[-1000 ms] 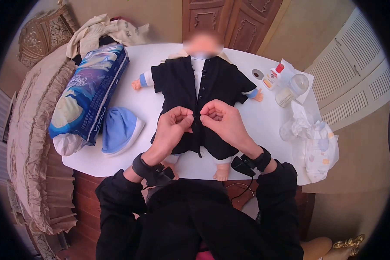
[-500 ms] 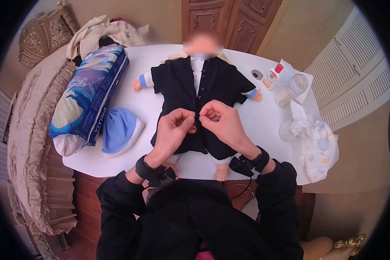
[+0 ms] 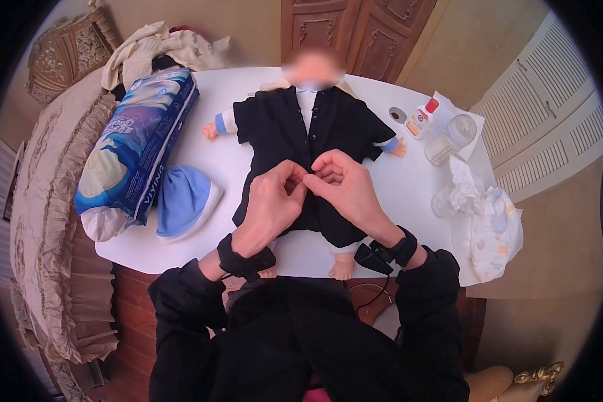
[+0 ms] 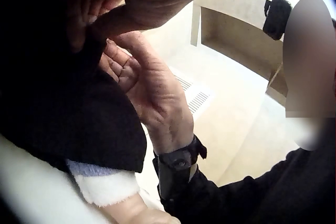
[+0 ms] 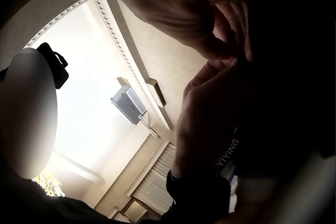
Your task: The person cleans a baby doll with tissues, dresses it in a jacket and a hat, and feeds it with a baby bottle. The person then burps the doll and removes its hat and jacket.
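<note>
A doll lies on its back on the white table [image 3: 409, 238], dressed in a black short-sleeved garment [image 3: 275, 127] with a row of buttons down its front. Over the garment's lower middle, the left hand [image 3: 269, 204] and right hand [image 3: 348, 191] meet at the fingertips and pinch the black cloth at the front edge. In the left wrist view, the garment [image 4: 68, 108] hangs beside both hands, with a white and blue cuff [image 4: 107, 184] below it. The right wrist view is dark; the fingertips touch there, and the button between them cannot be made out.
On the left lie a blue diaper pack [image 3: 137, 144] and a blue hat [image 3: 186, 201]. To the right are a red-capped bottle [image 3: 421, 122], a baby bottle [image 3: 450, 141] and a patterned diaper [image 3: 494, 234]. Pale cloth [image 3: 151, 50] is heaped behind the pack.
The left hand has moved right and slightly up, so its fingertips now meet those of the right hand. The right hand has risen slightly along the garment's front.
</note>
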`<state>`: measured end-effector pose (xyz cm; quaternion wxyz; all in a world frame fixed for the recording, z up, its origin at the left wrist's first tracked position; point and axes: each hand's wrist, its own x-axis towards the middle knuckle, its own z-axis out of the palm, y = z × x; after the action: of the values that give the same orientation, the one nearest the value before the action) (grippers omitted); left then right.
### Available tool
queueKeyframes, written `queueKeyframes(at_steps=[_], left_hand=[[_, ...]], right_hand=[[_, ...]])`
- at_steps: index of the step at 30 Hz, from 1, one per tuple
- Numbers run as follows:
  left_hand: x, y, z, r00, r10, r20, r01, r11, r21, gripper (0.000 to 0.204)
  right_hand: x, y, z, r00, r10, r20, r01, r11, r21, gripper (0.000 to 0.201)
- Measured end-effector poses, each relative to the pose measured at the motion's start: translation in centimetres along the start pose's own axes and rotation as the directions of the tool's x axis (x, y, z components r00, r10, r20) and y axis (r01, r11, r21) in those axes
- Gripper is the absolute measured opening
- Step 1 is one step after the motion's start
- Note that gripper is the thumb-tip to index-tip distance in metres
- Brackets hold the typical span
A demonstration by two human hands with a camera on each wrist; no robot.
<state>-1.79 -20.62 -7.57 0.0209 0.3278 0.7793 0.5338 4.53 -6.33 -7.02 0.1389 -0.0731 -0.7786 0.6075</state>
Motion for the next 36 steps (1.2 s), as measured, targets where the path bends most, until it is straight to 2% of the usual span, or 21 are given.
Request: queueKeyframes(at_steps=[2, 4, 7, 10, 12, 16, 19, 21, 25, 27, 31, 33, 34, 36], left_hand=[[0.0, 0.2, 0.1, 1.000, 0.009, -0.003, -0.009, 1.000, 0.012, 0.008], [0.0, 0.3, 0.0, 1.000, 0.019, -0.010, -0.018, 1.000, 0.025, 0.008], [-0.1, 0.4, -0.1, 1.000, 0.004, 0.011, -0.003, 1.000, -0.012, 0.009], [-0.1, 0.3, -0.1, 1.000, 0.015, -0.004, -0.015, 0.998, -0.053, 0.009], [0.0, 0.0, -0.2, 0.994, -0.094, 0.053, 0.099, 0.991, -0.092, 0.008], [0.1, 0.5, -0.7, 0.992, -0.096, 0.076, 0.098, 0.995, -0.024, 0.006], [0.7, 0.0, -1.1, 0.977, -0.151, 0.150, 0.160, 0.986, -0.052, 0.005], [1.2, -1.0, -1.1, 0.929, -0.258, 0.265, 0.327, 0.907, -0.264, 0.004], [1.8, -0.6, -1.8, 0.900, -0.259, 0.350, 0.344, 0.915, -0.209, 0.006], [1.6, 0.1, -1.7, 0.949, -0.139, 0.281, 0.143, 0.990, 0.005, 0.009], [1.5, 0.8, -1.7, 0.972, -0.071, 0.225, 0.053, 0.995, 0.086, 0.010], [1.3, 0.8, -1.6, 0.984, 0.056, 0.167, -0.077, 0.989, 0.124, 0.011], [1.2, 0.8, -1.4, 0.984, 0.055, 0.167, -0.077, 0.989, 0.124, 0.011], [1.1, 0.5, -1.2, 0.973, 0.185, 0.141, -0.210, 0.960, 0.187, 0.010]], right_hand=[[0.1, 0.2, 0.0, 1.000, -0.010, -0.005, 0.010, 1.000, 0.015, 0.013], [0.2, 0.2, -0.1, 0.999, 0.028, 0.023, -0.032, 0.983, 0.183, 0.013], [0.3, 0.2, -0.3, 0.997, 0.068, 0.045, -0.077, 0.965, 0.249, 0.011], [0.2, 0.1, -0.3, 0.998, 0.053, 0.023, -0.057, 0.967, 0.248, 0.010], [0.1, 0.2, -0.3, 0.999, 0.051, 0.015, -0.053, 0.969, 0.240, 0.011], [0.0, 0.8, 0.1, 1.000, 0.000, -0.016, 0.003, 0.983, 0.182, 0.012], [-0.2, 0.8, 0.1, 0.999, -0.032, 0.007, 0.031, 0.993, 0.112, 0.014], [-0.4, 0.5, 0.1, 0.999, -0.037, 0.006, 0.037, 0.996, 0.079, 0.014], [-0.3, 0.7, 0.3, 0.997, -0.064, -0.048, 0.067, 0.995, 0.070, 0.012], [-0.2, 0.9, 0.4, 0.996, -0.072, -0.057, 0.076, 0.995, 0.062, 0.012], [-0.2, 0.8, 0.4, 0.995, -0.071, -0.070, 0.076, 0.995, 0.068, 0.012], [-0.3, 0.5, 0.5, 0.994, -0.080, -0.075, 0.084, 0.995, 0.047, 0.012], [-0.4, 0.5, 0.6, 0.993, -0.090, -0.078, 0.092, 0.995, 0.026, 0.012], [-0.4, 0.7, 0.6, 0.993, -0.094, -0.076, 0.096, 0.995, 0.021, 0.013]])
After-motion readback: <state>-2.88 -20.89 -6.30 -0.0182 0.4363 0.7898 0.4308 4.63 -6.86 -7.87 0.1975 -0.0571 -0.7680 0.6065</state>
